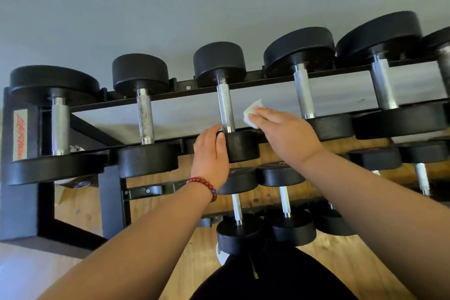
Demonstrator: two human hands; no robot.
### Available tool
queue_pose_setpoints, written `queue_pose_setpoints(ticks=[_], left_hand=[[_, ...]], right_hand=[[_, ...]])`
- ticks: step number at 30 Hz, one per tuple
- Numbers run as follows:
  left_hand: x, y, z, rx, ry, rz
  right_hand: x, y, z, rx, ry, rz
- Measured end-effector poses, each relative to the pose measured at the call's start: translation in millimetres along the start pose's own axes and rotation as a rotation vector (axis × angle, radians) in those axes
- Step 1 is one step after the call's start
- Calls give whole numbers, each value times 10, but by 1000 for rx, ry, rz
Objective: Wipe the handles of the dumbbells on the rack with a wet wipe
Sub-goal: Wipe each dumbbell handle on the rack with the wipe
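A plain grey-blue wall point(170, 7) is seen behind, evenly and softly lit; below, a floor point(78, 207) of light wooden planks is laid.

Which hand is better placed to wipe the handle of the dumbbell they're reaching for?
The right hand: it holds the wet wipe just beside that handle, not touching it. The left hand holds no wipe and rests on the dumbbell's near head, likely steadying it.

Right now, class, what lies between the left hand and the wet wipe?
In the head view, one dumbbell's knurled handle stands between the left hand and the wet wipe the right hand holds.
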State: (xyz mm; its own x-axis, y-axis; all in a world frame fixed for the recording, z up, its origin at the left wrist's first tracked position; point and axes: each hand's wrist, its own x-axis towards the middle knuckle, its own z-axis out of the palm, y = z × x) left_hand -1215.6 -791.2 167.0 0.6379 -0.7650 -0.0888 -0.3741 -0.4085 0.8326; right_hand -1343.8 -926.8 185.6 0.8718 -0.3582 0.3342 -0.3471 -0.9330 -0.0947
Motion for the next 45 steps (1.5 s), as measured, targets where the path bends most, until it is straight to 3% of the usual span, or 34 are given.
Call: queue_pose_setpoints(ticks=[17, 24, 30, 36, 40, 45], left_hand=[[210, 694, 506, 173, -36, 278], [283, 930, 935, 119, -56, 217], [372, 1093, 1269, -20, -36, 57], [403, 1077, 1449, -144, 10, -111], [413, 1042, 1474, -134, 38, -115], [424, 1060, 1469, -113, 51, -100]], right_hand=[[-400, 707, -319, -105, 109, 72], [-406, 1152, -323, -73, 95, 36], [-139, 1452, -353, -31, -50, -89], [80, 1670, -354, -63, -385, -104], [90, 1858, -250, -60, -279, -272], [238, 1865, -106, -65, -148, -246]])
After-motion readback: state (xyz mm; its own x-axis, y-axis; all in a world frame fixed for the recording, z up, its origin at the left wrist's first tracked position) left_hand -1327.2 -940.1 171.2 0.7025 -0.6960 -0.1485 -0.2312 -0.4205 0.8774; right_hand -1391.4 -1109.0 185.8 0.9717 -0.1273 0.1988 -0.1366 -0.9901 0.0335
